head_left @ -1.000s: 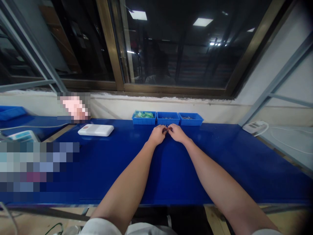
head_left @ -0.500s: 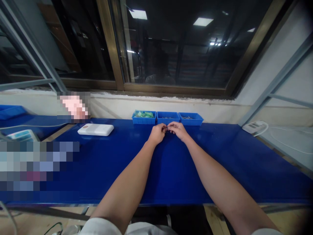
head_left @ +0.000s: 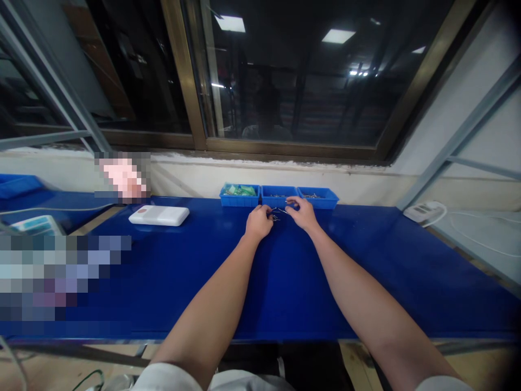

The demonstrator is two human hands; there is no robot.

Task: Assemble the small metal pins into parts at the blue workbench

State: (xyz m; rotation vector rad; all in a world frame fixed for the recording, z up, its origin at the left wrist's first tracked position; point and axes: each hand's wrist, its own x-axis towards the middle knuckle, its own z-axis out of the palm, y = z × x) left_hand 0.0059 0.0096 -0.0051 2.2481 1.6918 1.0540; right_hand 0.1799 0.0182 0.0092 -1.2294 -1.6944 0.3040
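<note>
A: What are you taking as the landmark?

B: I'm using the middle bin, the blue one that is standing in the row on the desk. Everything else I'm placing by that.

A: And where is the left hand working?

B: It's hanging just in front of the middle bin, toward its left corner. Its fingers are closing in a pinch around several thin metal pieces, whose ends are sticking out to the right, so those pieces are sitting in front of the bin too.

A: What is the right hand doing?

B: It's reaching in at the middle bin's front right corner, with the forefinger and thumb standing a little apart. A slim metal piece is poking out by the lower fingertips, pointing toward the left hand. I'm not managing to tell whether the fingers are gripping it firmly.

A: Are the hands touching each other?

B: No, they're keeping a small gap, right in front of the middle bin.

A: What is the middle bin holding?

B: Small metallic bits are lying inside it. Just to its right, the right bin is holding similar bits; just to its left, the left bin is carrying green packets.

A: Anything farther off?

B: A white rounded box is lying well to the left of the middle bin, and a window is rising behind it.
</note>
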